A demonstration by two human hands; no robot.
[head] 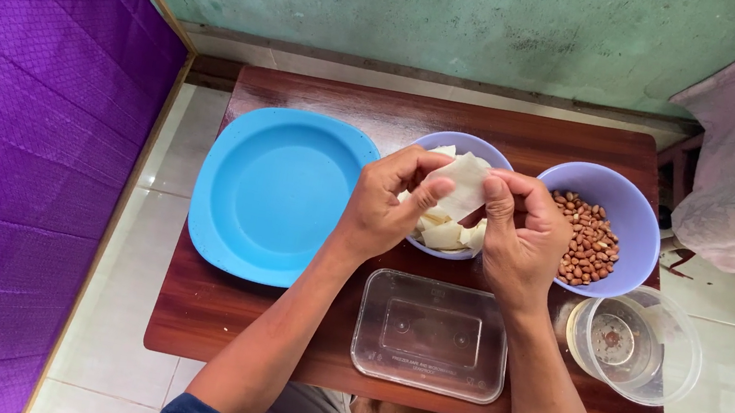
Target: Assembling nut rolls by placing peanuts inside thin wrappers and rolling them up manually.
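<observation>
**Both hands pinch one pale wrapper over the middle bowl**

Left of centre lies an empty round blue plastic plate (272,192). At centre, the left hand (382,204) and right hand (519,234) each pinch an edge of a thin off-white square wrapper sheet (463,184), held above the small lilac bowl of stacked wrappers (445,238). It seems to be mid-separation; the next move likely calls for a gentle peel. The sheet tilts, its long axis running upper right to lower left. Right sits a lilac bowl of red-brown peanuts (591,235).
</observation>
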